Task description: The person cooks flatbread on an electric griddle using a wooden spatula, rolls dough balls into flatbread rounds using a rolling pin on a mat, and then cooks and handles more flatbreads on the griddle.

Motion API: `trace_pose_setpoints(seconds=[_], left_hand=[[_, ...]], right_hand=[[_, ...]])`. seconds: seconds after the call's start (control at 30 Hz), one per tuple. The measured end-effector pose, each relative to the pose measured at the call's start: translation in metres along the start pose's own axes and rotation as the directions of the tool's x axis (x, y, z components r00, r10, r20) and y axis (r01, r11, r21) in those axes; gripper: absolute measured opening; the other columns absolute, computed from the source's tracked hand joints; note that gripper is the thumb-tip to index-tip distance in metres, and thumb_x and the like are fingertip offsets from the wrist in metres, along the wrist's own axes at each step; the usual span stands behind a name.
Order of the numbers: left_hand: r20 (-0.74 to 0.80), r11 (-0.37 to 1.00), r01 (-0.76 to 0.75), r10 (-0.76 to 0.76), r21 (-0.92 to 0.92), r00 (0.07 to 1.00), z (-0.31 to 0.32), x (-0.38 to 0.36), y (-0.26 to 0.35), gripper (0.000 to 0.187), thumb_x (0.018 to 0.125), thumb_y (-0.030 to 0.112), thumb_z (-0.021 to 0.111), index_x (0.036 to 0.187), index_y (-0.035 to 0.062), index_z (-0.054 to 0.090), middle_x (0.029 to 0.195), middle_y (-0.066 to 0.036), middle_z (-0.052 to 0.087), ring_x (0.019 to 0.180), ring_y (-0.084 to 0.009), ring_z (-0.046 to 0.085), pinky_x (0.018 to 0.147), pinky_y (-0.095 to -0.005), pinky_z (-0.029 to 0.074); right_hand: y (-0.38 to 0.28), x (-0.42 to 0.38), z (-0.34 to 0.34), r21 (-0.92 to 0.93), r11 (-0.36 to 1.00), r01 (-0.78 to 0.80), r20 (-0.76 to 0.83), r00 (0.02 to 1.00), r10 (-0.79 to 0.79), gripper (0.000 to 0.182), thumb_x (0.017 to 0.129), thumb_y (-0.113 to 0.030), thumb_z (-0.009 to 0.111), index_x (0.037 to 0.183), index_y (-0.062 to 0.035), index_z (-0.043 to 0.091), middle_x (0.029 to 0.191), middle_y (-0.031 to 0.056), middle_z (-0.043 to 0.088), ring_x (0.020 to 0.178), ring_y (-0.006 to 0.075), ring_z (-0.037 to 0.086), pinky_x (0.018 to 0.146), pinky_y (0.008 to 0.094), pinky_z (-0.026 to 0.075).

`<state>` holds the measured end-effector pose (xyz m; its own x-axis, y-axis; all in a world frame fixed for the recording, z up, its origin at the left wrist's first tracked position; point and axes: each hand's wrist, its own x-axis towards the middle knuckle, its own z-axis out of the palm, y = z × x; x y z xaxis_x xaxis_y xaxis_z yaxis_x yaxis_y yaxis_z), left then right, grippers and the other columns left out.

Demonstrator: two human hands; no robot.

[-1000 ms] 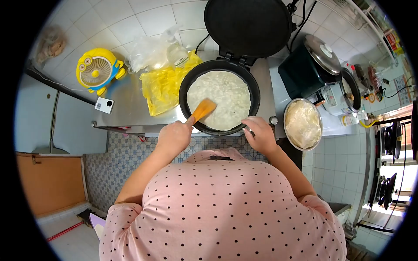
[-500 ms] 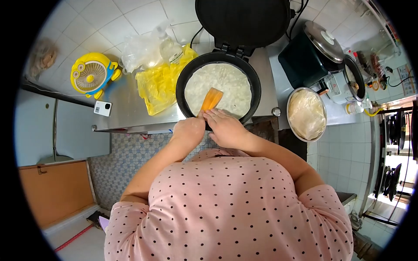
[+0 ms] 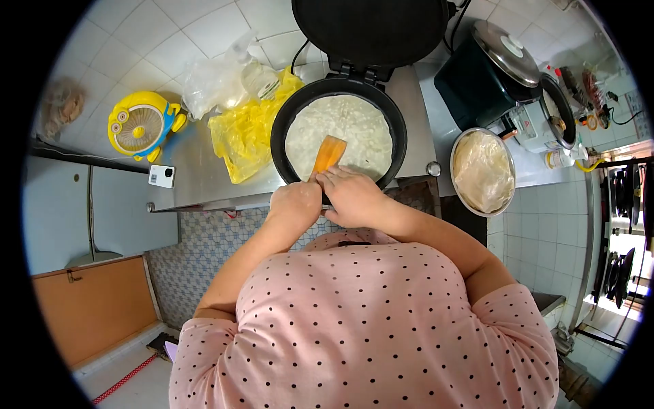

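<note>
A round pale flatbread (image 3: 368,140) lies flat in the black electric griddle (image 3: 398,123), whose lid (image 3: 371,34) stands raised at the back. Over the griddle's near rim, my left hand (image 3: 297,202) is closed round the handle of an orange-brown wooden spatula (image 3: 330,153). Beside it, my right hand (image 3: 351,198) has its fingers bent against the same handle, close to the left thumb. The spatula's blade rests on the near part of the flatbread. Most of the handle is hidden by my hands.
Left of the griddle are a yellow plastic bag (image 3: 238,136), a clear bag (image 3: 211,85), a yellow fan (image 3: 136,126) and a white phone (image 3: 161,176). At right stand a plastic-covered metal bowl (image 3: 482,170), a dark lidded pot (image 3: 470,88) and a rice cooker (image 3: 538,133).
The whole view has shifted slightly with my head. Both hands and the spatula stay in nearly the same place over the griddle; the flatbread looks much the same.
</note>
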<state>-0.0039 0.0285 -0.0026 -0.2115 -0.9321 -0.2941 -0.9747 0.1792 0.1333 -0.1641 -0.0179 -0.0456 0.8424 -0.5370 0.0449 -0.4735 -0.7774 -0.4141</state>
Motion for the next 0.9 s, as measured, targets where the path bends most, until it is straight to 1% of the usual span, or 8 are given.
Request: trace_pose_setpoints(seconds=[0.17, 0.9], left_hand=[[0.019, 1.000, 0.019, -0.019, 0.018, 1.000, 0.0014, 0.0015, 0.0003, 0.028, 0.080, 0.008, 0.058, 0.106, -0.0023, 0.065, 0.076, -0.018, 0.070, 0.070, -0.0334, 0.070, 0.062, -0.0439, 0.055], [0.037, 0.999, 0.016, -0.018, 0.046, 0.999, 0.0033, 0.0008, 0.0004, 0.030, 0.083, 0.009, 0.055, 0.110, -0.0019, 0.064, 0.078, -0.018, 0.070, 0.071, -0.0330, 0.071, 0.062, -0.0430, 0.056]], right_hand=[[0.0002, -0.0006, -0.0007, 0.002, 1.000, 0.005, 0.006, 1.000, -0.005, 0.070, 0.078, -0.031, 0.069, 0.131, 0.0094, 0.050, 0.130, 0.0238, 0.058, 0.125, 0.0336, 0.054, 0.111, 0.0394, 0.037], [0.0000, -0.0018, -0.0003, 0.001, 1.000, 0.004, 0.010, 1.000, -0.004, 0.070, 0.078, -0.030, 0.068, 0.132, 0.0093, 0.049, 0.131, 0.0247, 0.057, 0.126, 0.0328, 0.053, 0.112, 0.0398, 0.037]])
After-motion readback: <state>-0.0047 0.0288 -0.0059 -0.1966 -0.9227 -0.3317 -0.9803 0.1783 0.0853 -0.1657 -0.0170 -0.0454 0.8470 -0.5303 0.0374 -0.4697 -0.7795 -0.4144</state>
